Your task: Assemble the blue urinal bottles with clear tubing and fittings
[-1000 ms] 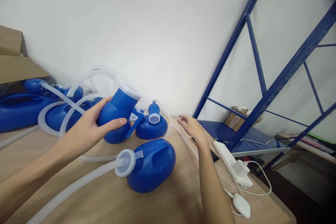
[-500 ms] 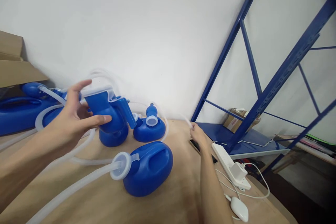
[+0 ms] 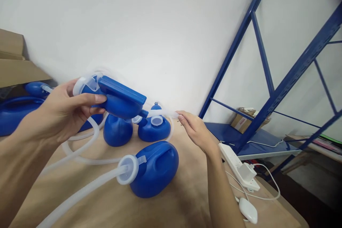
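My left hand (image 3: pixel 65 114) is closed around a blue plastic urinal funnel (image 3: pixel 120 105), which has a translucent white cap (image 3: pixel 80 84) at its wide end. The funnel lies tilted above the table, its narrow spout (image 3: pixel 144 114) pointing right. Between the fingers of my right hand (image 3: pixel 196 128) is a translucent hose (image 3: pixel 162 113). The hose's end is close to the spout; whether they touch I cannot tell. Below, a blue urinal bottle (image 3: pixel 157 171) lies on the table, its translucent cap (image 3: pixel 127 169) joined to a ribbed hose (image 3: pixel 88 194).
More blue bottles (image 3: pixel 117 131) stand behind, near the wall, and at the left by a cardboard box (image 3: pixel 21 73). Coiled hoses cross the left of the wooden table (image 3: pixel 187 192). At right are a white power strip (image 3: pixel 235 164), cables and a blue metal shelf (image 3: pixel 227 131).
My left hand has lifted and turned the funnel so its spout points right. My right hand has moved left and up, bringing the hose end to the spout.
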{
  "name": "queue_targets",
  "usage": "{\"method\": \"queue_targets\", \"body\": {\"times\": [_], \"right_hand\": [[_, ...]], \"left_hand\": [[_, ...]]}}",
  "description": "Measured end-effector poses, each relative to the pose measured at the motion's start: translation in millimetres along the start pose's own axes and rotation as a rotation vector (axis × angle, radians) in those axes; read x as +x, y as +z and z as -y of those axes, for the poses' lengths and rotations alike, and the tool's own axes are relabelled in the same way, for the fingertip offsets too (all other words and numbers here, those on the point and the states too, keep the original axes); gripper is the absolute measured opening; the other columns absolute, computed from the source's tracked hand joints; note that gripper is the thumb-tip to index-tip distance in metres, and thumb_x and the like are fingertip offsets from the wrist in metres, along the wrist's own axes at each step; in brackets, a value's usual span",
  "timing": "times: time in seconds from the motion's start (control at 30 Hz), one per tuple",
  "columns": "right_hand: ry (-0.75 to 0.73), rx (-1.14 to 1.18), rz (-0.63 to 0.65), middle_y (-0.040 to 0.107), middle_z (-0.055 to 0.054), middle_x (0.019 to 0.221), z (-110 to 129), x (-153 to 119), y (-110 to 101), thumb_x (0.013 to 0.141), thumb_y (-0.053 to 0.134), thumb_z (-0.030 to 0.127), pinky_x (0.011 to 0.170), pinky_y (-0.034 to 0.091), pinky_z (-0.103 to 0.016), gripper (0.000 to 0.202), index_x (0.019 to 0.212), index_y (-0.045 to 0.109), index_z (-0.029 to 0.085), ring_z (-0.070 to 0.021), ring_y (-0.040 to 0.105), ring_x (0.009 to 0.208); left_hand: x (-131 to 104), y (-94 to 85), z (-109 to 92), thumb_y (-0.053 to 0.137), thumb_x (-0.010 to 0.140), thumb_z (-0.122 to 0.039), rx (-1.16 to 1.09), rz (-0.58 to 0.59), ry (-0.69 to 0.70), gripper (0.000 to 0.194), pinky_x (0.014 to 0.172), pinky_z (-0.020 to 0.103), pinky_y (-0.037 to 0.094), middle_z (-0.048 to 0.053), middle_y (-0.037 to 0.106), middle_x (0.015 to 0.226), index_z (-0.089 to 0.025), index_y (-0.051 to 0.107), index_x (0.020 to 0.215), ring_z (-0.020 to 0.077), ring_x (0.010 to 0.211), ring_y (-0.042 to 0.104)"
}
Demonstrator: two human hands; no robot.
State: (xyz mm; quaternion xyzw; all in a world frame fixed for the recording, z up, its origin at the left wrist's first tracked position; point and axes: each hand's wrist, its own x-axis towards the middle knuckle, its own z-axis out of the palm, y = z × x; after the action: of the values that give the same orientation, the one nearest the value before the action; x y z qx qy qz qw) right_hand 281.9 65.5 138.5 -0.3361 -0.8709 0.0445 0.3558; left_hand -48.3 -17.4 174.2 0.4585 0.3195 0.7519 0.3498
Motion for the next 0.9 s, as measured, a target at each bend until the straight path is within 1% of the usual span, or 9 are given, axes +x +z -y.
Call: {"method": "queue_targets", "body": {"times": [0.07, 0.17, 0.3, 0.4, 0.5, 0.63, 0.7, 0.8, 0.9], "right_hand": [[0.000, 0.014, -0.014, 0.076, -0.006, 0.104, -1.4, -0.7, -1.3, 0.111, 0.037, 0.044, 0.084, 0.052, -0.032, 0.041, 0.123, 0.071, 0.025, -0.0211, 0.069, 0.089], [0.026, 0.013, -0.027, 0.074, -0.006, 0.096, -3.6, -2.2, -3.6, 0.111, 0.036, 0.047, 0.085, 0.052, -0.033, 0.044, 0.121, 0.073, 0.024, -0.0222, 0.068, 0.089], [0.061, -0.006, -0.072, 0.074, -0.008, 0.100, -7.8, -1.9, -3.4, 0.110, 0.036, 0.050, 0.089, 0.051, -0.036, 0.047, 0.120, 0.072, 0.022, -0.0241, 0.067, 0.092], [0.088, -0.021, -0.096, 0.074, -0.009, 0.102, -10.4, -0.7, -2.6, 0.110, 0.036, 0.052, 0.092, 0.050, -0.038, 0.048, 0.119, 0.072, 0.021, -0.0253, 0.067, 0.095], [0.071, 0.005, -0.086, 0.074, -0.009, 0.102, -9.7, -0.3, -3.3, 0.110, 0.037, 0.050, 0.093, 0.050, -0.038, 0.047, 0.120, 0.072, 0.021, -0.0251, 0.067, 0.095], [0.026, 0.078, -0.038, 0.072, -0.008, 0.104, -7.9, -2.3, -7.2, 0.109, 0.040, 0.044, 0.093, 0.049, -0.038, 0.043, 0.131, 0.071, 0.022, -0.0232, 0.064, 0.096], [0.031, 0.131, -0.016, 0.071, -0.007, 0.103, -10.0, -4.6, -9.8, 0.108, 0.042, 0.039, 0.088, 0.049, -0.037, 0.043, 0.140, 0.066, 0.023, -0.0212, 0.062, 0.090], [0.036, 0.265, 0.001, 0.070, -0.005, 0.104, -16.6, -8.3, -12.7, 0.103, 0.041, 0.031, 0.078, 0.049, -0.035, 0.052, 0.152, 0.055, 0.026, -0.0186, 0.057, 0.080], [0.029, 0.390, -0.019, 0.070, -0.007, 0.113, -22.4, -10.7, -14.5, 0.102, 0.042, 0.031, 0.073, 0.048, -0.034, 0.055, 0.156, 0.049, 0.025, -0.0180, 0.057, 0.081]], "left_hand": [[3.2, -2.7, 5.1, 0.090, 0.048, -0.008, 0.020, 0.013, 0.009, 0.041, 0.046, 0.015, 0.060, -0.004, 0.066, 0.066, -0.014, 0.075, 0.087, 0.0077, 0.048, 0.061], [4.4, -2.1, 11.2, 0.091, 0.051, -0.010, 0.023, 0.036, 0.046, 0.048, 0.051, 0.018, 0.064, -0.003, 0.071, 0.075, -0.017, 0.075, 0.096, 0.0117, 0.058, 0.069], [2.8, 1.0, 14.6, 0.091, 0.052, -0.010, 0.007, 0.087, 0.061, 0.048, 0.050, 0.019, 0.065, -0.003, 0.070, 0.074, -0.017, 0.074, 0.096, 0.0125, 0.058, 0.069], [1.4, 0.9, 15.9, 0.090, 0.052, -0.010, 0.001, 0.075, 0.072, 0.049, 0.049, 0.019, 0.064, -0.004, 0.070, 0.074, -0.018, 0.074, 0.097, 0.0123, 0.058, 0.068], [-0.1, 0.2, 17.9, 0.091, 0.051, -0.009, -0.002, 0.071, 0.091, 0.051, 0.049, 0.019, 0.064, -0.005, 0.070, 0.074, -0.019, 0.073, 0.098, 0.0123, 0.058, 0.069], [-1.6, 2.4, 20.6, 0.092, 0.055, -0.011, -0.033, 0.081, 0.046, 0.045, 0.050, 0.016, 0.063, -0.004, 0.070, 0.072, -0.017, 0.072, 0.095, 0.0109, 0.055, 0.068], [-1.7, 4.7, 21.7, 0.093, 0.056, -0.012, -0.067, 0.070, 0.001, 0.042, 0.051, 0.016, 0.063, -0.004, 0.070, 0.072, -0.015, 0.072, 0.092, 0.0101, 0.054, 0.067], [-1.3, 7.3, 24.1, 0.094, 0.051, -0.011, -0.099, 0.064, -0.055, 0.046, 0.051, 0.016, 0.063, -0.005, 0.069, 0.071, -0.016, 0.071, 0.091, 0.0097, 0.053, 0.066], [-0.8, 6.3, 28.5, 0.094, 0.053, -0.013, -0.094, 0.101, -0.058, 0.048, 0.055, 0.020, 0.065, -0.005, 0.066, 0.073, -0.019, 0.069, 0.093, 0.0118, 0.060, 0.065]]}}
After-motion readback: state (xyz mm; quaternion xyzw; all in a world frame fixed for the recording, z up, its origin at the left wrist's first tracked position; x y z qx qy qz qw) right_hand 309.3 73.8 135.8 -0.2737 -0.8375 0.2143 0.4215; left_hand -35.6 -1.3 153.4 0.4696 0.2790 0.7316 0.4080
